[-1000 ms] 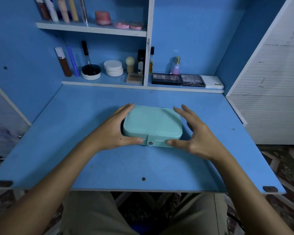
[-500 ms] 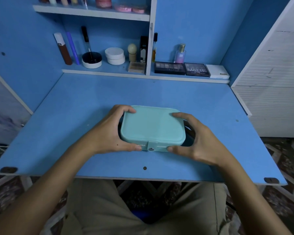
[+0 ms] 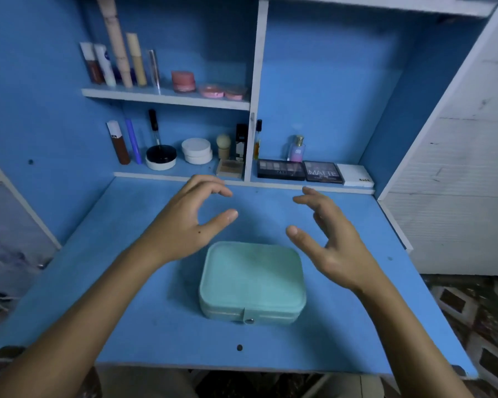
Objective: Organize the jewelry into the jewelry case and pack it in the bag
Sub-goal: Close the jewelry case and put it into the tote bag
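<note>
Jewelry case (image 3: 252,281): closed, mint green, soft matte skin, rounded-corner rectangle, flat on the smooth blue desk (image 3: 144,317); tab with a round metal snap on the case's near side.

Left hand (image 3: 184,225): above the desk just beyond the case's far left corner, fingers loosely curved, thumb out, holding nothing.

Right hand (image 3: 332,242): beyond the case's far right corner, fingers spread and relaxed, empty, not touching the case.

Farther beyond the case, on the low shelf (image 3: 184,176): two flat dark eyeshadow palettes (image 3: 299,170), a white box (image 3: 355,175), a small glass perfume bottle (image 3: 296,149).
</note>
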`<state>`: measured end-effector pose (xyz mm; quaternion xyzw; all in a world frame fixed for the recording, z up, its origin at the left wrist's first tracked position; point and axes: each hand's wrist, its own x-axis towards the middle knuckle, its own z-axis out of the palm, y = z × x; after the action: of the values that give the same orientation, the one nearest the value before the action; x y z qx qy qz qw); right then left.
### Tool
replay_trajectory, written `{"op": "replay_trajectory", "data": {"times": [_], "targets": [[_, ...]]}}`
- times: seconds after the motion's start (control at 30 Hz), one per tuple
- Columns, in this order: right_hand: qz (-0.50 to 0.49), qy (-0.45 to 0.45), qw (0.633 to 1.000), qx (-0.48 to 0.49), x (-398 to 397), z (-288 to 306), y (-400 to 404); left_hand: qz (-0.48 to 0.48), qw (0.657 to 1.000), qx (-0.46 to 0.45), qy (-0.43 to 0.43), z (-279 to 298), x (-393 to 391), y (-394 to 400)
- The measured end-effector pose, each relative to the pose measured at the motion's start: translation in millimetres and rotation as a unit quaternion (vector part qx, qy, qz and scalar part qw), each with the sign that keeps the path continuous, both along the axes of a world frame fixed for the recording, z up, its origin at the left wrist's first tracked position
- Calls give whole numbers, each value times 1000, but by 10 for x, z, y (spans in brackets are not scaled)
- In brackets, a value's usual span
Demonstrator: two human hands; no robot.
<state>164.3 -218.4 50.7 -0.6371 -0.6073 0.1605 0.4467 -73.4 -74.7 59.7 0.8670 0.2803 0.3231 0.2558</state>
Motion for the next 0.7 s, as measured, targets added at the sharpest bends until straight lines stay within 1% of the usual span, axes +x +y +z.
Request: {"op": "replay_trajectory", "data": {"times": [0.2, 0.27, 0.37, 0.6, 0.7], "targets": [[-28, 32, 996, 74, 158, 678, 432, 41, 990, 73, -110, 642, 326, 383], [-38, 49, 993, 98, 230, 933, 553, 59, 985, 83, -136, 874, 416, 493], [-49, 55, 989, 132, 326, 1286, 720, 83, 973, 132, -170, 1243, 522, 643], [-112, 25, 973, 200, 565, 2103, 1141, 165, 938, 170, -253, 2168, 768, 1039], [-162, -12, 965, 205, 636, 2390, 1320, 207, 931, 147, -262, 2430, 845, 1201]]}}
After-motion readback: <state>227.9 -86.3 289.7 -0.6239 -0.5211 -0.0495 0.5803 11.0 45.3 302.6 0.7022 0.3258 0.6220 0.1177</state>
